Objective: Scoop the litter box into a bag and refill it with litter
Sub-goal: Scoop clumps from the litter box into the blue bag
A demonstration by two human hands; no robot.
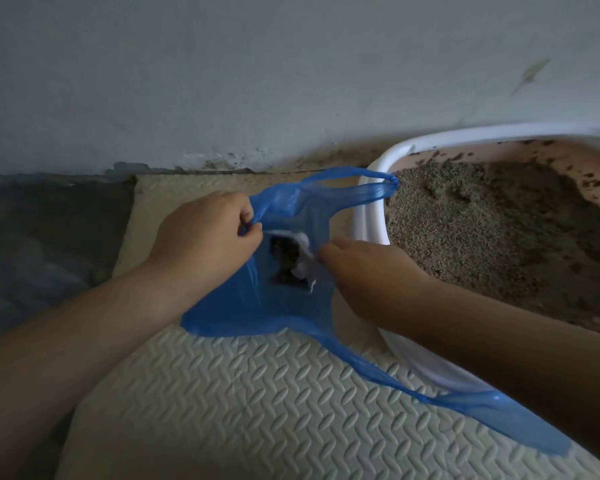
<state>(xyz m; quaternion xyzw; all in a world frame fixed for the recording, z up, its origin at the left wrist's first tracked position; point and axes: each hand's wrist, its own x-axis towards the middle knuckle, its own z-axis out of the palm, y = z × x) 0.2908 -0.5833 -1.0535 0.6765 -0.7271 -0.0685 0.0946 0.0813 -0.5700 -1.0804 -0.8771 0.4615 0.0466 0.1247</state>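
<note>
Now left hand [208,237] pinches the blue bag [257,306]; right hand [360,271] seemingly does too, litter box [371,209] at its two o'clock.

My litter box [369,216] is cut off at 3 o'clock; my right hand [367,275] covers part of the blue bag [257,306], whose dark contents [283,258] are too dim to identify.
</note>
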